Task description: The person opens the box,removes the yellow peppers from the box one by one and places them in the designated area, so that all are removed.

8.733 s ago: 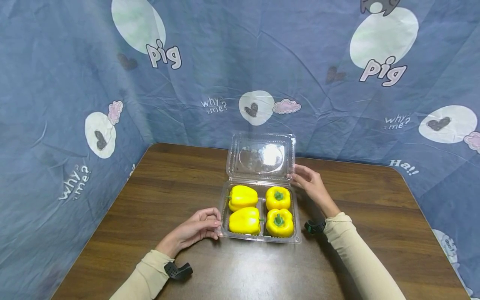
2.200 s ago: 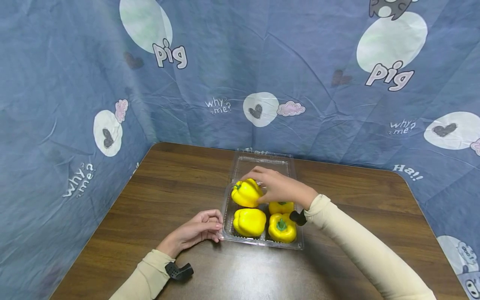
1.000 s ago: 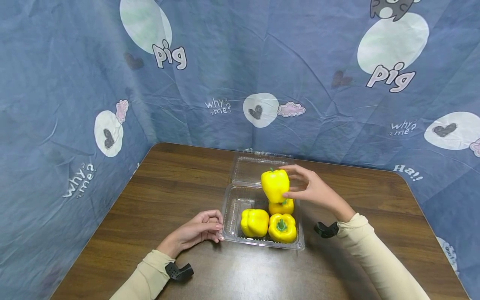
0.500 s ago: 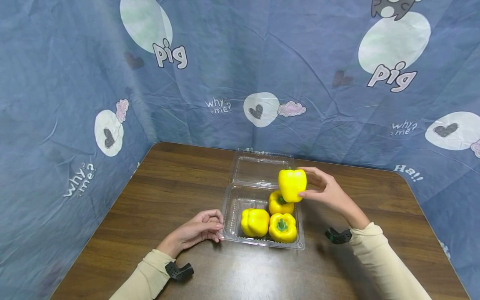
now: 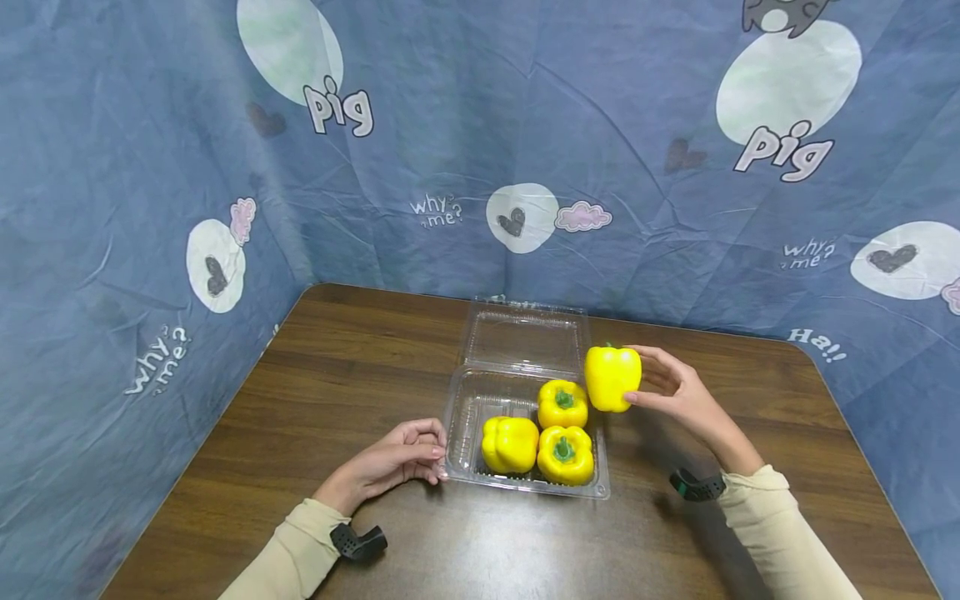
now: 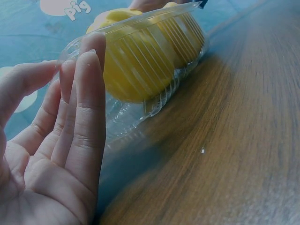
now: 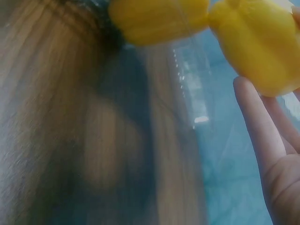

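My right hand (image 5: 678,396) holds a yellow bell pepper (image 5: 612,379) between thumb and fingers, stem up, at the right side of a clear plastic clamshell box (image 5: 467,400). In the right wrist view the held bell pepper (image 7: 260,44) hangs above the table. Inside the box are three more: one lying on its side (image 5: 510,445) at the front, and two stem-up on the right, a rear pepper (image 5: 562,405) and a front pepper (image 5: 566,456). The box's rear left part holds none. My left hand (image 5: 393,461) pinches the box's left rim, as the left wrist view shows (image 6: 77,108).
The box's lid (image 5: 525,337) lies folded back behind it. Below is a brown wooden table (image 5: 360,367) with rounded corners. A blue printed cloth (image 5: 420,125) hangs behind and to the left. Black wrist cameras (image 5: 358,543) sit on both wrists.
My right hand lifted the rear left bell pepper from the box and carried it right, beyond the box's right side. The lid dropped back earlier. My left hand stays at the rim.
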The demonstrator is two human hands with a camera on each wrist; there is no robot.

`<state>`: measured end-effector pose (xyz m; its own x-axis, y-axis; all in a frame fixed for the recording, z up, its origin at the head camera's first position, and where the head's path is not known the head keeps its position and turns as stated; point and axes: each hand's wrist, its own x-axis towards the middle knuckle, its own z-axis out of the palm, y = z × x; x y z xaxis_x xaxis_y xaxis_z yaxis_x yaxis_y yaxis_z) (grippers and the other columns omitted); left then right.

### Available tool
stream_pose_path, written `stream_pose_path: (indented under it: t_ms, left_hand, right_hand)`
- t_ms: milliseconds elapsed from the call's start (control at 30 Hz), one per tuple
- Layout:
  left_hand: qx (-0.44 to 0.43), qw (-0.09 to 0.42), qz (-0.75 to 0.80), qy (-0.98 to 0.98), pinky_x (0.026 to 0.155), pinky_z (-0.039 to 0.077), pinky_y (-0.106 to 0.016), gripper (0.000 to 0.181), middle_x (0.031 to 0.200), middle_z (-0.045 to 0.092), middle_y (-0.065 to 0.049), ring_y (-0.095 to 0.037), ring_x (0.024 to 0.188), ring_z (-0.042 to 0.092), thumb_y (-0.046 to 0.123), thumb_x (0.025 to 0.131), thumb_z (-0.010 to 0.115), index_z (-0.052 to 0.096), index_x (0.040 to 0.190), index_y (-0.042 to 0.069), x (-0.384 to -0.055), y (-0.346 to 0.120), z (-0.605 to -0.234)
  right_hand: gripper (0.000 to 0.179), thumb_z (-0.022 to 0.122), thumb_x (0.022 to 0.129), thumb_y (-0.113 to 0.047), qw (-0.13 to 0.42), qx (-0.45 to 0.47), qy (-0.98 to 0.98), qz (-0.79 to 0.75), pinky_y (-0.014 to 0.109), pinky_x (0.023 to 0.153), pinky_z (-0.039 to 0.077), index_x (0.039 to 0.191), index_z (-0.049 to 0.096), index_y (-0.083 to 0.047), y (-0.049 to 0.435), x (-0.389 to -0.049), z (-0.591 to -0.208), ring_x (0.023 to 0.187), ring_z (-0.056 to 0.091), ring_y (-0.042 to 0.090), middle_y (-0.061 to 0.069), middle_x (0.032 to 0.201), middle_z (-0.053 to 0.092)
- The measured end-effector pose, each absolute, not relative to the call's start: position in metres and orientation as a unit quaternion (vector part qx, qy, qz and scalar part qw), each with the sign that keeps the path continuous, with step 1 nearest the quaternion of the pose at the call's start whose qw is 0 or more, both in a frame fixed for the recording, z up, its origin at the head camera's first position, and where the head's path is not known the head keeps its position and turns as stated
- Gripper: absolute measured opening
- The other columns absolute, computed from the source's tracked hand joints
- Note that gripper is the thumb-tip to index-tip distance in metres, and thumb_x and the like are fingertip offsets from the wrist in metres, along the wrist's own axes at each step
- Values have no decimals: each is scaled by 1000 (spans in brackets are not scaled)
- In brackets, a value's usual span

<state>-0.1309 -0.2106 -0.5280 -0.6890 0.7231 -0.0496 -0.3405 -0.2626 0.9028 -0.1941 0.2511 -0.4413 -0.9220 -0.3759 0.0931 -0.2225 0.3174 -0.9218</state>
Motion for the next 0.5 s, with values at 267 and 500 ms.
stream_pose_path:
  t_ms: [267, 500]
  left_hand:
    - [192, 344, 769, 504, 77, 62, -23, 13, 91, 69, 3, -14, 87, 76, 2, 104, 50, 57, 108, 11, -131, -210, -529]
    - [186, 343, 767, 509, 76, 62, -23, 13, 90, 69, 3, -14, 87, 75, 1, 104, 50, 56, 108, 12, -131, -210, -528]
  right_hand:
    - [64, 77, 92, -11, 83, -149, 815, -554, 21, 97, 56, 150, 49, -11, 268, -188, -457, 117, 62, -1, -17, 133, 60]
    - [63, 74, 93, -6, 94, -140, 798, -579, 23, 87, 61, 150, 48, -8, 280, -187, -470, 111, 68, 2, -17, 131, 61]
